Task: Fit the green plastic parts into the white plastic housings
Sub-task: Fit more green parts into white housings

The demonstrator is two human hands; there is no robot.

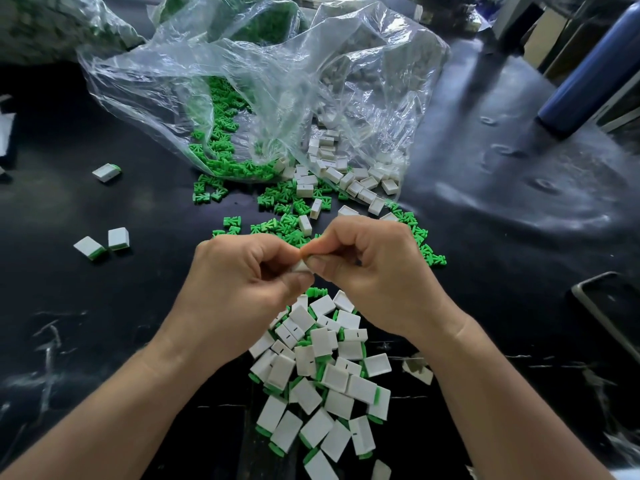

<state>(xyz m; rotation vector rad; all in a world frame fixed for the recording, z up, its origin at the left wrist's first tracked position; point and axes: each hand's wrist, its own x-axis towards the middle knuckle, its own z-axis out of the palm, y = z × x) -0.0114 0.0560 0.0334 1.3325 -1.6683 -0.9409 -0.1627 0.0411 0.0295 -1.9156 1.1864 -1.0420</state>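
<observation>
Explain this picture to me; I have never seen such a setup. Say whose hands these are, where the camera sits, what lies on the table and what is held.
No machine here: a person works with bare hands, and the one picture comes from a camera worn on the head, looking down. The left hand and right hand meet and pinch one small white housing between their fingertips; any green part there is hidden. On the black table, nearest the person, lies a pile of finished pieces, white with green ends. Farther off, clear plastic bags spill loose green parts and empty housings.
</observation>
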